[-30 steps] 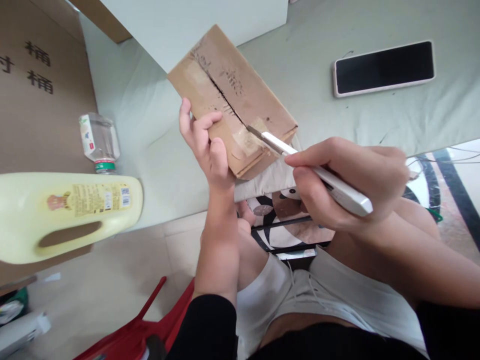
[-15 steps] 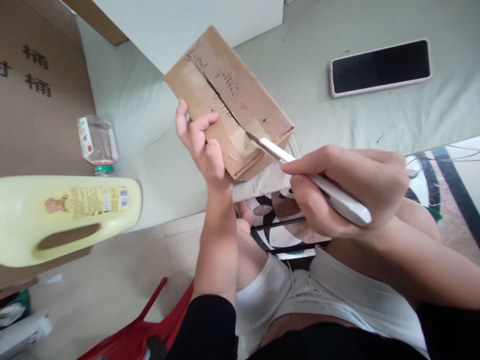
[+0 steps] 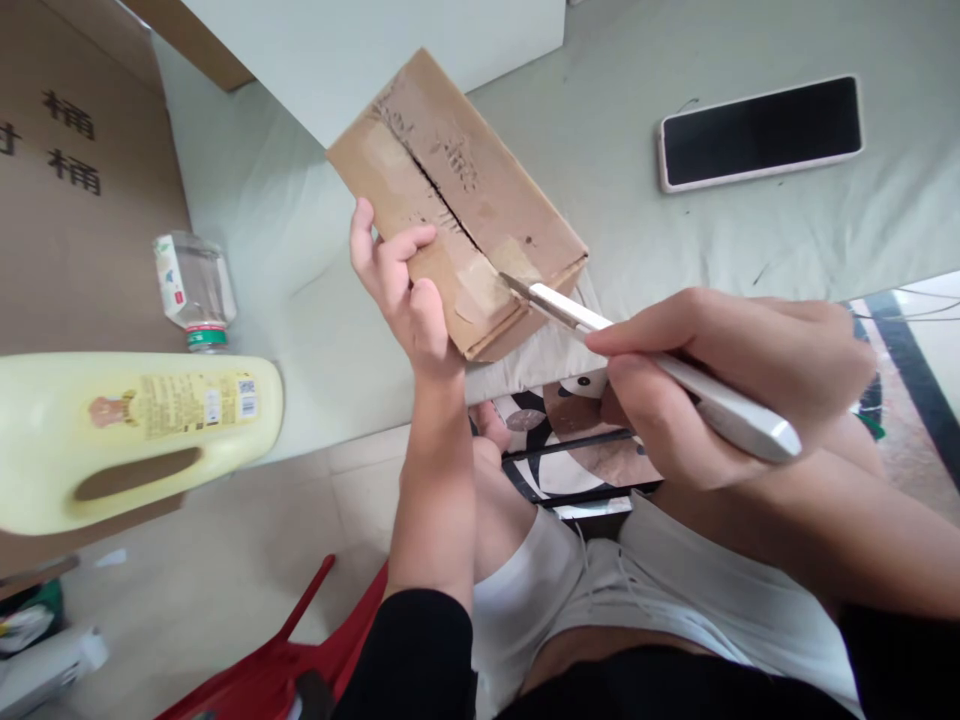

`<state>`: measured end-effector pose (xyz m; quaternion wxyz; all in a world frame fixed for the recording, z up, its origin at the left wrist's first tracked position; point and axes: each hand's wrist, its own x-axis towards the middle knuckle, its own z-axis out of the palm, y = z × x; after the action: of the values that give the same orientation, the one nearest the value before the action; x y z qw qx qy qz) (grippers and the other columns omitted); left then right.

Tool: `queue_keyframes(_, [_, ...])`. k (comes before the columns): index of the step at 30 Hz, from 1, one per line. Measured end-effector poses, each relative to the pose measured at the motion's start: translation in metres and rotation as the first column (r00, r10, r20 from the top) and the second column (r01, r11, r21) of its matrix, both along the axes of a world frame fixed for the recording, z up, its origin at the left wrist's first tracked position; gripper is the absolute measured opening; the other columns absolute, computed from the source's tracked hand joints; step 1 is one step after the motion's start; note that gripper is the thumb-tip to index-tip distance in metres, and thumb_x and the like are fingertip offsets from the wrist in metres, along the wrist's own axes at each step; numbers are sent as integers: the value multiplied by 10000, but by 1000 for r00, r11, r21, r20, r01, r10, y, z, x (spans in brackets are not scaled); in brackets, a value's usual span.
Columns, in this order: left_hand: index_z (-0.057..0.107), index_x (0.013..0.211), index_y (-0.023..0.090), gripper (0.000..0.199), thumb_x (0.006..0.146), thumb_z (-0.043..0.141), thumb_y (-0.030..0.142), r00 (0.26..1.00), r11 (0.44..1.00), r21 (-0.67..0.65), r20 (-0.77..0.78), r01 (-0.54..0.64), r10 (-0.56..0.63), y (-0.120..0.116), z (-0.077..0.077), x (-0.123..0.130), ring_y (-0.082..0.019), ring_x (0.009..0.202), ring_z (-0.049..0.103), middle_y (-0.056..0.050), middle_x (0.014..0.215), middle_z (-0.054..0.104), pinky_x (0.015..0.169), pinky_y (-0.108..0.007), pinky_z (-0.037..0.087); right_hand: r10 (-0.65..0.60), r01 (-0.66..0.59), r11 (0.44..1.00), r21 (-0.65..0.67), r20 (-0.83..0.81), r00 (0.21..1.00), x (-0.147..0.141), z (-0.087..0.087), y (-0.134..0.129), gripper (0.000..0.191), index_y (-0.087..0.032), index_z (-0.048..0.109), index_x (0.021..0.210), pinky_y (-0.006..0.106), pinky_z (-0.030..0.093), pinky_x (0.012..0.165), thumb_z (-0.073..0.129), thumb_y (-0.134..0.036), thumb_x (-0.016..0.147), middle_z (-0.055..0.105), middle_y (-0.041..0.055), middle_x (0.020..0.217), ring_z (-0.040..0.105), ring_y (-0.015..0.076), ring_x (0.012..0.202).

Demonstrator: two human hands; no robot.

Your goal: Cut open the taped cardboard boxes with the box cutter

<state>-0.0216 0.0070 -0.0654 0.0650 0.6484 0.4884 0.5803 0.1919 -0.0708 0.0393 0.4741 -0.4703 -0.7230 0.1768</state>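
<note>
One box (image 3: 487,200), one white knife (image 3: 724,402)
My left hand (image 3: 409,290) holds the box; my right hand (image 3: 742,355) holds the knife. I see one phone (image 3: 761,133) far right.

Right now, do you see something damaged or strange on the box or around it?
Yes: the cardboard box looks worn, with rough dark marks beside its gaping seam and crumpled tape near the knife. The clear bottle appears tipped onto its side.

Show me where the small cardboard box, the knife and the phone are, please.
Small cardboard box (image 3: 480,190): head view, on its top face, beside the dark seam.
Knife (image 3: 712,395): head view, on its white handle.
Phone (image 3: 763,136): head view, on the middle of its dark screen.
</note>
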Motion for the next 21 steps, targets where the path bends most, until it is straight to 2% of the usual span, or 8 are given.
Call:
queue_keyframes(2, [607, 1086, 224, 550, 955, 297, 659, 1000, 1000, 15, -10, -8, 8, 1, -1, -1, -296, 1487, 311, -40, 1522, 373, 1238, -517, 323, -18, 23, 998, -63, 82, 996, 2, 6, -3, 112, -184, 632, 735, 159, 364, 390, 591, -80, 744, 538, -42, 472, 477, 35, 409])
queue_keyframes(4, [623, 1083, 225, 538, 957, 306, 641, 1000, 1000, 18, -9, -16, 16, 1, 0, 0, -285, 1474, 332, -45, 1513, 388, 1234, -502, 339, -33, 39, 996, -81, 65, 997, 2, 7, -4, 123, -194, 632, 733, 180, 356, 381, 570, -90, 755, 562, -33, 487, 493, 47, 415])
queue_keyframes(7, [627, 1076, 249, 492, 962, 321, 617, 1000, 1000, -2, 0, -23, 23, -1, 3, 1, -271, 1473, 344, -19, 1517, 402, 1236, -478, 343, -46, 51, 998, 38, -111, 993, 0, 0, -2, 128, -217, 586, 671, 209, 322, 355, 509, -138, 734, 524, -41, 444, 425, 49, 362])
queue_keyframes(10, [603, 1064, 249, 502, 953, 321, 649, 1000, 999, -29, 11, -22, 22, -3, 5, 3, -284, 1499, 312, 0, 1545, 390, 1255, -484, 305, -72, 80, 994, 81, -101, 992, 0, -6, 0, 123, -231, 569, 655, 213, 320, 354, 511, -153, 730, 514, -41, 443, 409, 50, 361])
queue_keyframes(13, [577, 1069, 239, 529, 949, 310, 680, 1000, 999, -49, 13, -3, 4, -3, 4, 2, -286, 1518, 276, 2, 1582, 350, 1272, -478, 269, -63, 65, 997, 45, -43, 997, 3, -6, -1, 135, -230, 577, 670, 212, 338, 370, 512, -159, 765, 542, -37, 476, 413, 49, 376])
queue_keyframes(16, [587, 1058, 224, 542, 949, 314, 679, 1000, 999, -39, 9, -19, 20, -1, 3, 1, -300, 1508, 303, -25, 1568, 372, 1255, -495, 304, -52, 57, 997, 57, -85, 995, 5, -3, -2, 135, -221, 583, 651, 225, 308, 353, 515, -137, 732, 513, -41, 454, 366, 46, 354])
queue_keyframes(21, [594, 1046, 216, 597, 944, 284, 716, 997, 997, -28, -18, -69, 69, -1, 4, 2, -302, 1501, 342, -45, 1544, 410, 1241, -509, 345, -65, 56, 996, -65, -135, 989, 4, -3, -2, 172, -223, 606, 698, 253, 289, 358, 506, -96, 758, 523, -40, 469, 390, 63, 359])
